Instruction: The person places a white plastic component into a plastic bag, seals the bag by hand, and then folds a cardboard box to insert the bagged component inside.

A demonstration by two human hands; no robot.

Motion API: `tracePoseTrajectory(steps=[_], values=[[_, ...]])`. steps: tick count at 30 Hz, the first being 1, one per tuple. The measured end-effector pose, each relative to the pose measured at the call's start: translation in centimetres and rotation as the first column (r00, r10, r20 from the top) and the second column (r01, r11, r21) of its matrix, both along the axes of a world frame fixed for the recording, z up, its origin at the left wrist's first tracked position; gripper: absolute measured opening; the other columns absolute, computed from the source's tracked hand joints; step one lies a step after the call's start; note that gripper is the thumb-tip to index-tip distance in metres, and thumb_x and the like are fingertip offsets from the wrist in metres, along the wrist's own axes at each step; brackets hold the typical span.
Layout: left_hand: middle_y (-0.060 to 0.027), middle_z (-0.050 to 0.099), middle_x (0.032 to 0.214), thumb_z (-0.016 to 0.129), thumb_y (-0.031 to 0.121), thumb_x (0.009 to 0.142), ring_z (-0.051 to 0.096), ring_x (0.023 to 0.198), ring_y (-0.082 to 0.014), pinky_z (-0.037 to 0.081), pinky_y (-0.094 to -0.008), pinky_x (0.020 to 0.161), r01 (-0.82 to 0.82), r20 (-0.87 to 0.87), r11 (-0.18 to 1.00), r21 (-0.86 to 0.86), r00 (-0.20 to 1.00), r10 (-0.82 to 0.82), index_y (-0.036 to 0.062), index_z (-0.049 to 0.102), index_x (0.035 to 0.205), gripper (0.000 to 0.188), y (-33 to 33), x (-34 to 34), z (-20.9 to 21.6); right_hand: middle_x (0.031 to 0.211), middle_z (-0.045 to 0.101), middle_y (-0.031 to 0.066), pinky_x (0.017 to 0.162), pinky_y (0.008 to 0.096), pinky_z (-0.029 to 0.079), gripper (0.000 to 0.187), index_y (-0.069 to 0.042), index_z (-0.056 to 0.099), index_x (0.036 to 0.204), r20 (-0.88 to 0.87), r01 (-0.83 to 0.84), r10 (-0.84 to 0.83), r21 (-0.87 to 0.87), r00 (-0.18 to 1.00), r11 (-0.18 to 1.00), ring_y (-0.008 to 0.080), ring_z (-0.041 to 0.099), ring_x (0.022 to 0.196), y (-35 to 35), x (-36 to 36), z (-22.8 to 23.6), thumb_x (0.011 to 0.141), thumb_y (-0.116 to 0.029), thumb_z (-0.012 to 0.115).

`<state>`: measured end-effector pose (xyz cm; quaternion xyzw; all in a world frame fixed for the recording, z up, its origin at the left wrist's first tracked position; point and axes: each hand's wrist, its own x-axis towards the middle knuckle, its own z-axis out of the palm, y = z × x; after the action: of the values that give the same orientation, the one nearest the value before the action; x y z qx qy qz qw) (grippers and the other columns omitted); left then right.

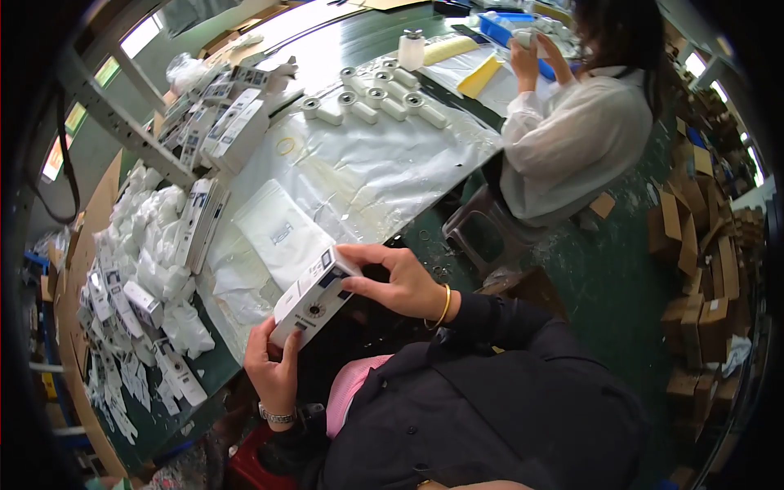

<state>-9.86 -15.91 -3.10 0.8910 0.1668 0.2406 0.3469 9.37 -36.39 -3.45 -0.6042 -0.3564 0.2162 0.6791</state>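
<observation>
Between my two hands is a white printed carton (314, 304), held tilted over the near edge of the table. My left hand (273, 367) grips its lower end, thumb on the near face. At the upper end, my right hand (396, 282) closes around the corner with thumb and fingers. The carton's near face carries a round dark picture. Just beyond it, a flat white plastic bag (282, 230) lies on the plastic-covered table (359, 175). Several white handheld devices with round heads (377, 96) stand grouped at the far side.
Stacked white cartons (237, 131), bundled flat cartons (202, 220) and crumpled white bags (147, 216) crowd the left. A co-worker (580, 131) in white sits at the far right, handling a small white item near a blue tray (506, 28). Brown boxes (702, 318) pile up along the right.
</observation>
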Motion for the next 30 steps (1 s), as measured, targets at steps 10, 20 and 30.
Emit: tracePoseTrajectory(steps=[10, 20, 30], values=[[0.0004, 0.071, 0.083, 0.073, 0.013, 0.103, 0.060, 0.068, -0.0046, 0.045, -0.0209, 0.059, -0.110, 0.150, 0.812, -0.573, 0.960, 0.236, -0.0013, 0.075, 0.118, 0.021, 1.8, -2.9, -1.2, 0.131, 0.073, 0.0145, 0.107, 0.0329, 0.051, 0.043, 0.006, 0.062, 0.143, -0.032, 0.000, 0.003, 0.077, 0.999, 0.997, 0.0183, 0.068, 0.118, 1.8, -1.3, 0.7, 0.101, -0.001, 0.070], [-0.0040, 0.070, 0.080, 0.068, 0.015, 0.107, 0.062, 0.064, -0.0072, 0.049, -0.0235, 0.057, -0.400, 0.425, 0.773, -0.491, 0.665, 0.614, -0.0033, 0.072, 0.121, 0.024, 10.2, -4.7, 1.8, 0.118, 0.077, 0.0131, 0.093, 0.0267, 0.055, 0.020, 0.007, 0.072, 0.121, -0.167, -0.079, 0.070, -0.051, 0.983, 0.996, 0.0141, 0.070, 0.100, 0.4, -0.5, -0.3, 0.104, -0.003, 0.067], [-0.0103, 0.077, 0.083, 0.073, 0.020, 0.103, 0.069, 0.064, -0.0108, 0.054, -0.0255, 0.060, -0.746, 0.382, 0.662, -0.071, 0.593, 0.709, -0.0034, 0.075, 0.114, 0.026, 28.6, -5.1, 8.2, 0.112, 0.078, 0.0117, 0.088, 0.0249, 0.055, 0.018, 0.006, 0.073, 0.118, -0.240, -0.109, 0.079, -0.116, 0.967, 0.987, 0.0120, 0.070, 0.094, 0.5, -0.5, -0.1, 0.104, -0.004, 0.068]])
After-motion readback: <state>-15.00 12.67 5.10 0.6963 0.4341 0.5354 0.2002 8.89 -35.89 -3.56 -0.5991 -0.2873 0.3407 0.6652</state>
